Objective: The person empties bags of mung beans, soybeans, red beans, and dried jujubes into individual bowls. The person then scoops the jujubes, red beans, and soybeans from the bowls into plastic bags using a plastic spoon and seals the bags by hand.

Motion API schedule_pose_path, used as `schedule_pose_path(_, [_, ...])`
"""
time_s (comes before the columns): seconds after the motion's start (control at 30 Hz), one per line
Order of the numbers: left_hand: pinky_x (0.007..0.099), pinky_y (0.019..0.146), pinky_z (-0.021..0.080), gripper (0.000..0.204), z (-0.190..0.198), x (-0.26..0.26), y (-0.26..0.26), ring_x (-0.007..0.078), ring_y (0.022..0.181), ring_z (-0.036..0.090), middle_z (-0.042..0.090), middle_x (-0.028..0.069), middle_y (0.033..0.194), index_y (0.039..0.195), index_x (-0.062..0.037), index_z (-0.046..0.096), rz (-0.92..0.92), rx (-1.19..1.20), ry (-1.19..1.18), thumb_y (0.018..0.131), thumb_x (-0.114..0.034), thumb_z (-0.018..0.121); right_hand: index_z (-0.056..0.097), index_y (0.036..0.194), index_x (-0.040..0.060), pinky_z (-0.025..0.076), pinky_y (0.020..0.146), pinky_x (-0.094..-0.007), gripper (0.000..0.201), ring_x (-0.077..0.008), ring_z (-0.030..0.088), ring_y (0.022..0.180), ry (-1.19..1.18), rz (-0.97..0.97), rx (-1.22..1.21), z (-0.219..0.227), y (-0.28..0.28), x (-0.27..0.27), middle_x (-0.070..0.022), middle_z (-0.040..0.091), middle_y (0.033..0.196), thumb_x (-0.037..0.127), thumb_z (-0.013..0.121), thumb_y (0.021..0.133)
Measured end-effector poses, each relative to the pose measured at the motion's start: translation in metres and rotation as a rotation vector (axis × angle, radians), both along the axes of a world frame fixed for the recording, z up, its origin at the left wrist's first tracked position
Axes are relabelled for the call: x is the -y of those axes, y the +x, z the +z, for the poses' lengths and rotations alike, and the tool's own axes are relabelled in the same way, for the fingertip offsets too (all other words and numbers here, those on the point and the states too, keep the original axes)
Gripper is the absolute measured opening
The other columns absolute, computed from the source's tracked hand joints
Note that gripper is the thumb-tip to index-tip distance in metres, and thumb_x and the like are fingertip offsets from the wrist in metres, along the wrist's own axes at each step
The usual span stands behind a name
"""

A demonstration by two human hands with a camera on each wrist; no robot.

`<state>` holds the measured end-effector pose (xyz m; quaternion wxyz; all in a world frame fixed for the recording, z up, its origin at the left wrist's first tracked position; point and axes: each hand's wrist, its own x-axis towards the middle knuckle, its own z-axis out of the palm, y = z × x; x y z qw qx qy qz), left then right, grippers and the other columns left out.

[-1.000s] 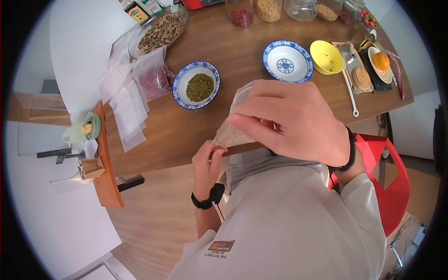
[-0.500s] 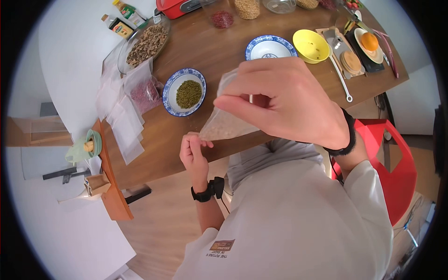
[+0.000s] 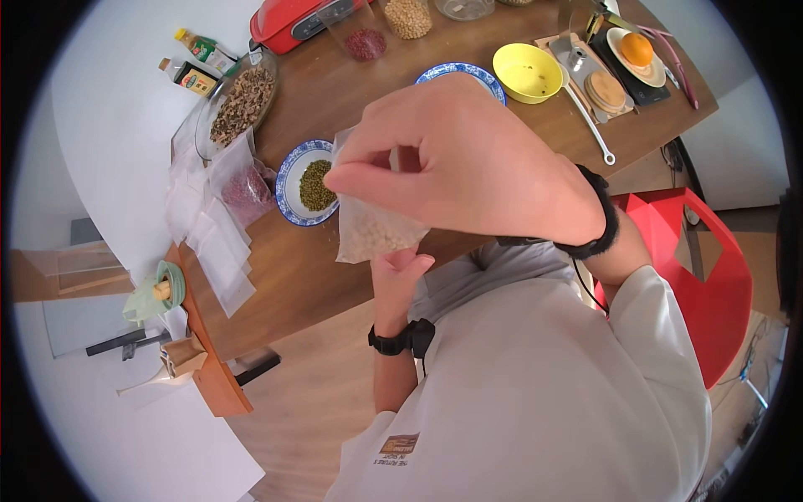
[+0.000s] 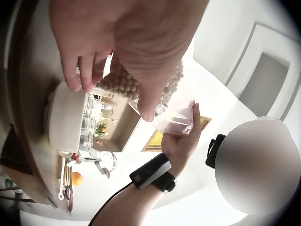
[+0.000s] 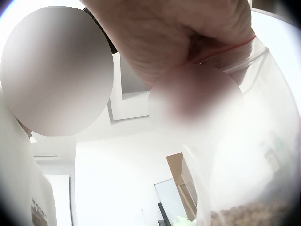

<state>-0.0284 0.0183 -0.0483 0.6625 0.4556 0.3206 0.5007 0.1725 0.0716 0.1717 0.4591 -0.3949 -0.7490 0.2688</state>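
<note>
A clear plastic bag [image 3: 372, 233] with pale round beans at its bottom hangs over the table's near edge. My right hand [image 3: 473, 163] pinches its upper part between thumb and fingers; the right wrist view shows a red zip line by that hand [image 5: 188, 28]. Under the bag, my left hand [image 3: 397, 284] touches its lower end, thumb out to the side. From the left wrist view, this hand [image 4: 127, 40] has straight fingers and thumb around the beans [image 4: 123, 84]. Just left of the bag stands a blue-and-white bowl [image 3: 287, 194] of green beans, partly hidden by my right fingers.
Left of the bowl lie a bag of reddish contents [image 3: 247, 192] and flat empty bags [image 3: 219, 259]. Behind are a glass dish [image 3: 272, 107], a red appliance [image 3: 288, 25] and jars. Another blue-rimmed bowl [image 3: 460, 69], a yellow bowl [image 3: 529, 75] and a scale [image 3: 648, 90] stand right.
The head view has shifted. Both hands and the bag have come nearer the green-bean bowl. My left hand has moved from the bag's lower corner to beneath its bottom; the right still pinches the top.
</note>
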Motion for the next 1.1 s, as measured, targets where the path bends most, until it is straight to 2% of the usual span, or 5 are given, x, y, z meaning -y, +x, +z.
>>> schedule_pose_path(0.07, [0.0546,0.119,0.041,0.067,0.001,-0.001,-0.003,0.0289,0.129,0.061,0.064,0.0156,0.133,0.146,0.0020,0.048,0.008,-0.072,-0.067,0.081,0.010,0.061,0.065,0.069,-0.0022,0.047,0.055,-0.0388,0.028,-0.0310,0.056,0.053,0.005,-0.011,-0.033,-0.009,0.004,-0.005,-0.0151,0.059,0.060,0.018,0.066,0.088])
schedule_pose_path(0.23, [0.0447,0.110,0.050,0.058,0.028,-0.002,0.013,0.0230,0.107,0.070,0.071,0.0130,0.116,0.137,0.0026,0.054,0.025,-0.088,-0.056,0.082,0.007,0.072,0.077,0.086,-0.0003,0.050,0.055,-0.0324,0.027,-0.0184,0.062,0.052,-0.351,0.027,-0.156,-0.012,0.021,-0.009,-0.0096,0.067,0.064,0.025,0.069,0.092])
schedule_pose_path(0.3, [0.0412,0.105,0.054,0.055,0.028,0.001,0.009,0.0212,0.103,0.071,0.071,0.0124,0.113,0.133,0.0026,0.056,0.024,-0.167,-0.073,0.082,0.006,0.076,0.076,0.087,-0.0019,0.044,0.047,-0.0205,0.022,-0.0046,0.057,0.052,-0.421,0.063,-0.169,-0.023,0.027,-0.014,-0.0002,0.065,0.068,0.018,0.073,0.096])
schedule_pose_path(0.57, [0.0298,0.095,0.055,0.044,0.031,0.009,-0.012,0.0154,0.107,0.068,0.071,0.0101,0.121,0.125,0.0058,0.064,0.142,-0.447,-0.059,0.085,0.008,0.081,0.076,0.097,0.0004,0.044,0.050,-0.0218,0.023,-0.0051,0.058,0.053,-0.612,0.071,-0.230,-0.060,0.039,-0.021,0.0002,0.063,0.065,0.021,0.068,0.101])
schedule_pose_path(1.1, [0.0296,0.092,0.055,0.038,0.043,0.010,-0.034,0.0142,0.102,0.069,0.074,0.0094,0.115,0.121,0.0074,0.066,0.147,-0.705,0.006,0.086,0.005,0.081,0.068,0.109,0.0023,0.051,0.072,-0.0242,0.027,-0.0076,0.063,0.075,-0.677,0.190,-0.242,-0.098,0.061,-0.016,-0.0005,0.063,0.081,0.026,0.056,0.108])
